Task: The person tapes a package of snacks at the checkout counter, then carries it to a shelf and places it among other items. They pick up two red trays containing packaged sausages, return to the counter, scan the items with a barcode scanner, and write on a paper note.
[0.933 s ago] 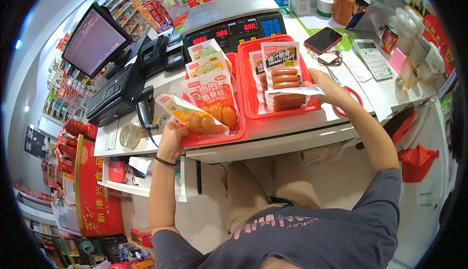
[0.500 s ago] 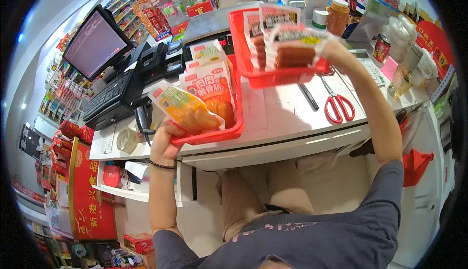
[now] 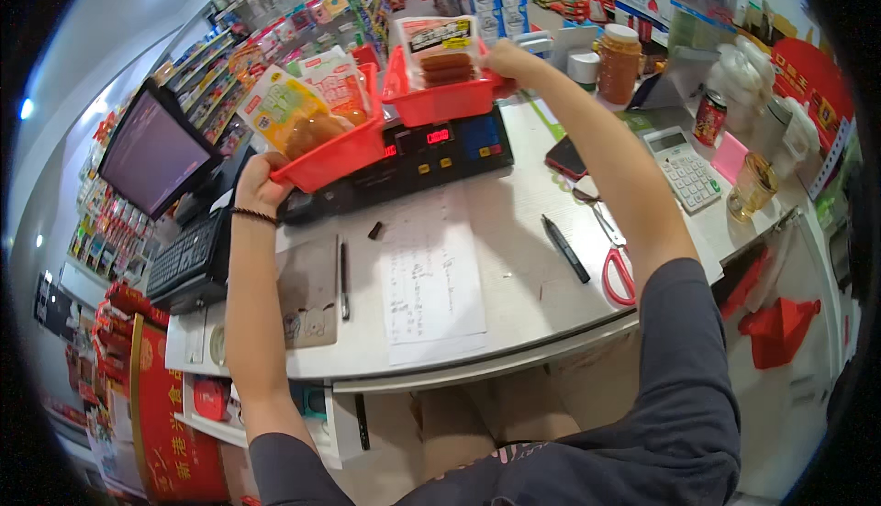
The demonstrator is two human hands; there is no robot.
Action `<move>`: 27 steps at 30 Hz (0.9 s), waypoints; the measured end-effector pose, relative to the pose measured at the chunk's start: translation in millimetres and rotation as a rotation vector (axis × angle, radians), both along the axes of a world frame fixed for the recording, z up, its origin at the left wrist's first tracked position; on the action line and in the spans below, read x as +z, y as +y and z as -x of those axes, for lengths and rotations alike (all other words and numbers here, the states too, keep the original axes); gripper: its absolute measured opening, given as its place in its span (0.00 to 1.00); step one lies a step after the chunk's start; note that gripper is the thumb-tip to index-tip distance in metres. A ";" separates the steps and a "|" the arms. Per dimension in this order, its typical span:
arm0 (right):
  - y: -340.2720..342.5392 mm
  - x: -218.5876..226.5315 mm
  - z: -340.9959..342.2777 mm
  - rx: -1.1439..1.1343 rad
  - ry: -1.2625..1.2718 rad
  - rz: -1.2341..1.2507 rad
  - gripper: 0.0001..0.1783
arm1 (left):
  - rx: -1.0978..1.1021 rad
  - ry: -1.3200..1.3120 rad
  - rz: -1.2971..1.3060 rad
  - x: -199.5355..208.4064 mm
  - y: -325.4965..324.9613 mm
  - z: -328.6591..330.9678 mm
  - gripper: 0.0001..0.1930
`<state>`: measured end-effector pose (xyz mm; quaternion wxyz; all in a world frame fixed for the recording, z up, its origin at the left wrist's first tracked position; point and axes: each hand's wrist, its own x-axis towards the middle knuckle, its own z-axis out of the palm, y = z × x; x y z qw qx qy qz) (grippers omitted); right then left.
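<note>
My left hand (image 3: 264, 182) grips the near left corner of a red plastic basket (image 3: 335, 159). Packets of food stand in it, a yellow and white packet (image 3: 289, 111) in front and a red and white packet (image 3: 336, 84) behind. My right hand (image 3: 514, 66) is closed on the right end of a second red basket (image 3: 439, 104), which carries a clear pack of brown sausages (image 3: 447, 67). Both baskets are held up over a black scale (image 3: 440, 159) with red lit digits, side by side. The fingers of my right hand are partly hidden.
On the white counter (image 3: 514, 313) lie a handwritten sheet (image 3: 431, 295), a pen (image 3: 344, 281), a black marker (image 3: 566, 251), red-handled scissors (image 3: 617, 277) and a phone (image 3: 566, 157). A calculator (image 3: 684, 168), a drink can (image 3: 709, 118) and a glass (image 3: 752, 187) stand right; a monitor (image 3: 156, 150) stands left.
Both baskets have moved away from me and to the left, up over the scale. The handwritten sheet and pen now show on the counter. My view has shifted too.
</note>
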<state>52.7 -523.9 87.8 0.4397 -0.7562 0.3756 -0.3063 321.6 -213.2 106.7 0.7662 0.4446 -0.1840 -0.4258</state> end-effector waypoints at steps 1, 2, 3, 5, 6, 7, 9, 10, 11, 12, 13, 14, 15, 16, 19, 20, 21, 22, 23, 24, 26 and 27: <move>-14.3 -3.0 -2.6 0.002 -0.002 0.077 0.19 | 0.067 -0.030 -0.062 2.8 -21.1 -2.2 0.28; -31.2 -3.0 -0.7 0.000 -0.007 0.154 0.19 | -0.017 0.024 -0.031 -1.3 -40.7 -24.9 0.28; -26.7 -4.6 -2.5 0.007 0.006 0.059 0.19 | 0.009 -0.007 -0.092 -7.4 -52.7 -35.2 0.28; -11.0 5.1 8.7 0.105 -0.067 -0.130 0.21 | 0.017 -0.100 -0.092 -16.7 -58.2 -73.2 0.27; -7.6 7.5 22.2 0.187 -0.145 -0.224 0.22 | -0.009 -0.148 -0.034 -28.7 -63.3 -93.8 0.26; 7.2 12.2 44.7 0.172 -0.094 -0.188 0.22 | 0.027 -0.151 -0.019 -35.1 -68.3 -87.2 0.25; 11.0 14.8 95.7 0.187 -0.008 0.013 0.22 | 0.033 -0.077 0.003 -38.7 -76.0 -84.7 0.23; 14.0 15.4 121.0 0.207 0.032 0.112 0.21 | 0.017 -0.004 0.003 -37.5 -74.2 -104.1 0.21; 18.7 17.2 153.0 0.166 0.058 0.111 0.21 | 0.009 -0.040 -0.030 -39.7 -81.1 -112.1 0.19; 19.5 12.1 178.0 0.150 0.074 0.105 0.21 | 0.025 -0.084 -0.069 -41.0 -75.9 -124.1 0.17; 17.9 6.6 208.0 0.115 0.094 0.097 0.20 | 0.006 -0.081 -0.024 -40.9 -75.2 -140.7 0.16; 14.9 -5.7 232.8 0.089 0.108 0.081 0.19 | 0.011 -0.028 0.000 -43.5 -73.1 -156.5 0.15; 20.2 -17.5 261.4 0.008 0.153 0.059 0.18 | 0.028 -0.026 -0.015 -47.8 -83.7 -145.3 0.14; 32.0 -27.9 289.2 -0.075 0.199 0.042 0.16 | 0.044 -0.024 -0.024 -50.9 -93.3 -132.1 0.14; 59.9 -74.2 338.4 -0.177 0.353 0.141 0.17 | 0.119 -0.090 0.006 -52.3 -96.8 -124.6 0.07; 76.2 -87.6 345.1 -0.243 0.397 0.229 0.18 | 0.137 -0.094 0.040 -50.7 -97.2 -111.3 0.05; 93.4 -94.5 340.9 -0.247 0.445 0.304 0.21 | 0.289 -0.182 0.028 -48.2 -89.4 -110.0 0.05; 107.0 -99.6 332.8 -0.247 0.490 0.381 0.24 | 0.446 -0.270 0.016 -46.4 -79.4 -110.2 0.05; 116.3 -103.5 324.3 -0.285 0.540 0.449 0.26 | 0.544 -0.361 0.039 -43.7 -70.3 -105.8 0.06; 124.6 -107.9 315.0 -0.330 0.593 0.515 0.28 | 0.635 -0.447 0.054 -41.9 -66.6 -93.4 0.08; 129.8 -110.0 302.4 -0.385 0.700 0.559 0.31 | 0.691 -0.627 0.159 -44.3 -62.6 -48.4 0.12; 128.5 -109.4 301.5 -0.400 0.764 0.534 0.32 | 0.700 -0.564 0.208 -39.3 -67.7 5.3 0.17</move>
